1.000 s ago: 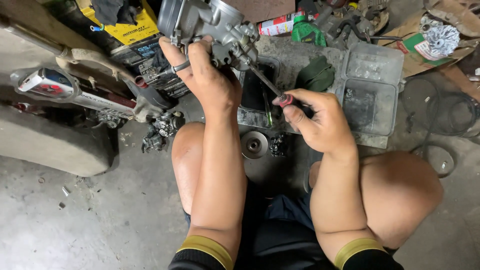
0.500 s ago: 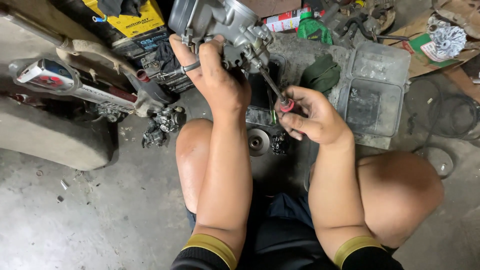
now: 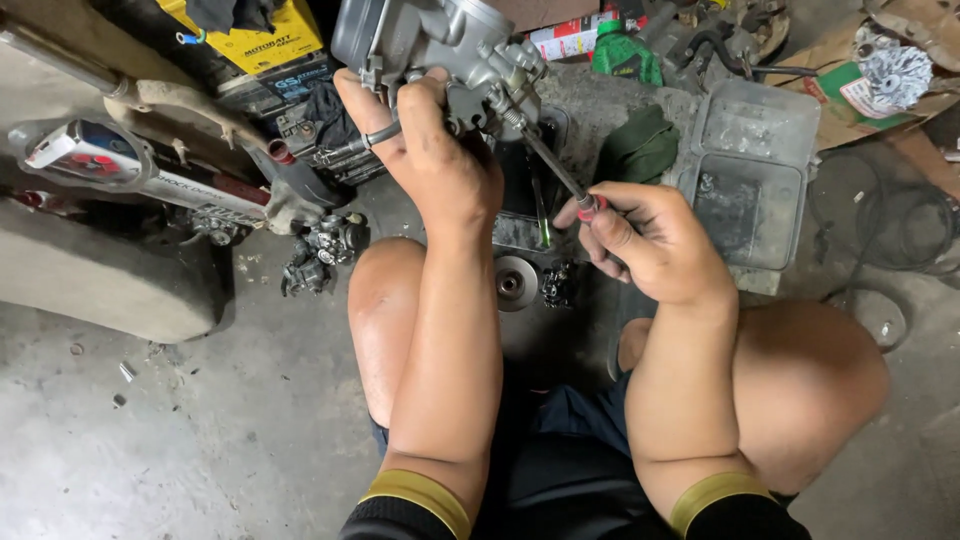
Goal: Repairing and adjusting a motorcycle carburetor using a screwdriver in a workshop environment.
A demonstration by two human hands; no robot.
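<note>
My left hand [image 3: 435,150] grips a grey metal carburetor [image 3: 440,40] and holds it up above my knees. A ring sits on one finger of that hand. My right hand [image 3: 650,240] is closed around the red-tipped handle of a screwdriver [image 3: 555,165]. Its thin shaft slants up and left, and the tip meets the right side of the carburetor near a small spring. Both forearms rest between my bare knees, and I sit low over a concrete floor.
A grey plastic tray [image 3: 750,170] with its lid open lies to the right beside a green cloth [image 3: 640,145]. A yellow battery [image 3: 250,40], a second carburetor [image 3: 320,250] and a motorcycle panel [image 3: 100,270] lie left. A round metal part [image 3: 515,282] sits between my knees.
Both hands and the carburetor have shifted slightly, and the screwdriver shaft now points more steeply up into the carburetor's side. My grip on both is unchanged.
</note>
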